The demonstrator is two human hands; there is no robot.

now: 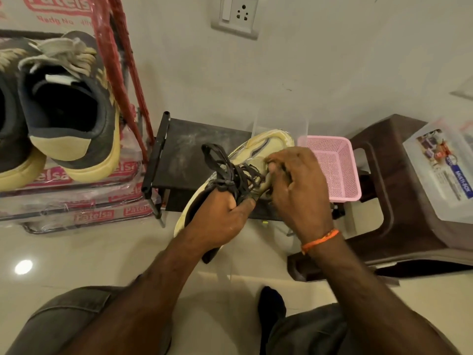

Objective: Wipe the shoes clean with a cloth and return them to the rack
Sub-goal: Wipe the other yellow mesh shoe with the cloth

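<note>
A cream shoe (271, 139) with dark laces (230, 170) is held in the air above the floor, toe pointing away. My left hand (220, 213) grips it from inside the opening at the heel end. My right hand (294, 180) presses on the shoe's upper with curled fingers that pinch something small and pale; I cannot tell if it is a cloth. Two dark grey shoes with yellow soles (74, 108) stand on the red shoe rack (115, 73) at the left.
A small black rack (179, 155) stands under the held shoe, against the wall. A pink basket (335, 167) sits right of it. A brown plastic stool (384, 190) carries a clear plastic box (442, 170). My knees are at the bottom over the tiled floor.
</note>
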